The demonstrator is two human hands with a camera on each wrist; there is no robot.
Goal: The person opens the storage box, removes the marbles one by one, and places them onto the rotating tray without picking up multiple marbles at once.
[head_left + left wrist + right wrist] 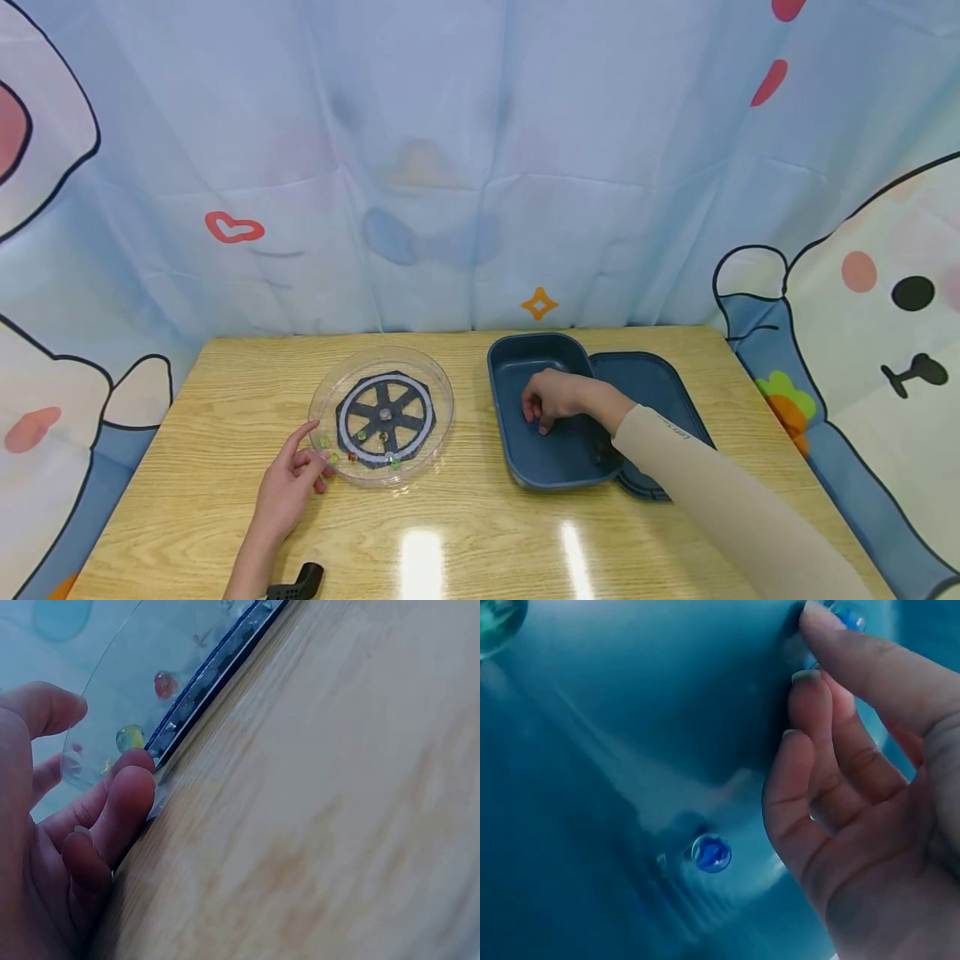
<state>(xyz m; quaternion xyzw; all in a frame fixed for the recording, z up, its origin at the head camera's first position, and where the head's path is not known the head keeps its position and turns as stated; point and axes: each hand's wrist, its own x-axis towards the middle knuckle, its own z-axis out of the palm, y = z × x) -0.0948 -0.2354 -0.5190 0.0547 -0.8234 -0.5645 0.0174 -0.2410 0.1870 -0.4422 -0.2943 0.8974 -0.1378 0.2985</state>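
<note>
My left hand (288, 483) holds the near-left rim of a clear round dish (444, 433), fingers against its wall. Inside the dish lies a dark spoked wheel-shaped piece (360, 408), with several small glass marbles near it, among them a red one (166, 685) and a yellow-green one (130, 738). Down in a dark blue rectangular bin (517, 454), my right hand (558, 396) pinches at a blue marble (849, 615), partly hidden behind the thumb. Another blue marble (712, 853) lies loose on the bin floor, and a green one (499, 622) shows at the corner.
A dark blue lid or flat tray (652, 383) lies to the right of the bin, partly under it and behind the right forearm. Everything stands on a wooden table (480, 517). A printed curtain (450, 167) hangs behind the table.
</note>
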